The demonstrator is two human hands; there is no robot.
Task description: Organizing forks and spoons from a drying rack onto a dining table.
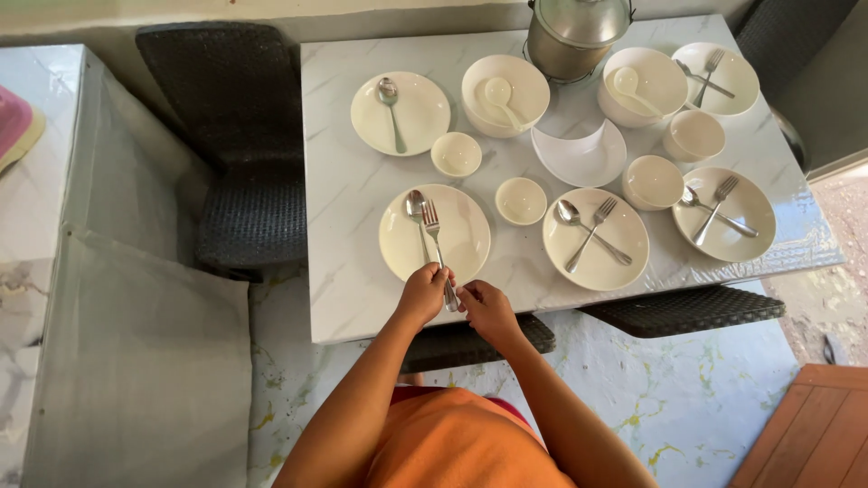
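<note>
Setting cutlery on a plate is the step in hand: both hands meet at the near edge of the marble-patterned table [344,298], the left hand [423,294] and the right hand [486,307] each pinching the handle ends of a fork [434,233] and a spoon [418,215], whose heads lie on the cream dinner plate [461,248] nearest the near-left corner. The pair lies almost parallel, unlike the crossed sets on the two plates further right, so the next move seems to call for turning one handle across the other without sliding the plate.

Close by stand a small bowl [521,200] just right of that plate and another small bowl [456,154] behind it; neither touches the cutlery. Along the far edge sit a plate holding a lone spoon [391,104], two large bowls with ceramic spoons, and a metal pot [570,36]. A crescent-shaped white dish [579,158] lies mid-table. Dark woven chairs [235,117] flank the table; nothing blocks the hands.
</note>
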